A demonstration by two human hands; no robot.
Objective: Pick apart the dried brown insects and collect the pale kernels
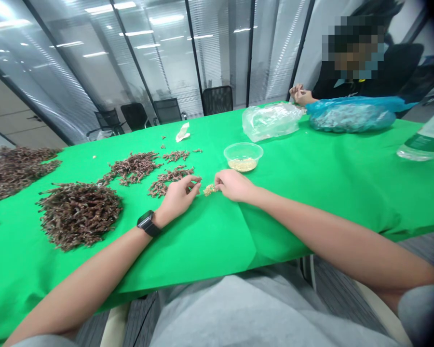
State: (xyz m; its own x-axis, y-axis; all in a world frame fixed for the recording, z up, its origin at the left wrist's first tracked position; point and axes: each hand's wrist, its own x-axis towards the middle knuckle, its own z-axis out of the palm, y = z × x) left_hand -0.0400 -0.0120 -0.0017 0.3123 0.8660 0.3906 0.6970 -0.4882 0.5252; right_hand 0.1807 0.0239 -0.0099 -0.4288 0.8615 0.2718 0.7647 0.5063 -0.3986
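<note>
Pinching a pale cluster (210,189) of small yellowish grains between thumb and fingers, the right hand (233,184) is closed narrowly on its right end. The left hand (179,195) meets it from the other side, fingers curled and tips drawn close at the left end. Whether they actually grip it or only touch it, I cannot tell. A black watch (148,223) sits on that wrist.

The work in hand looks like picking grains loose from a sprig, one piece at a time. The cluster lies low over the green table (210,250), about midway between its near and far edges, directly between the two hands. Just behind it, towards the far edge, stands a clear plastic bowl (243,156) with a thin layer of similar pale grains. As I judge it, getting this lot in there calls for a short carry away from the near edge and a careful release over the rim — the pieces are small and would scatter easily.

Brown sprigs lie in heaps towards the left edge: a big heap (79,212) beside the left forearm and a looser scatter (133,166) behind it. At the far right corner a co-worker's hands (300,94) are busy near a clear bag (271,120) and a blue bag (350,114) — well apart from this work.
</note>
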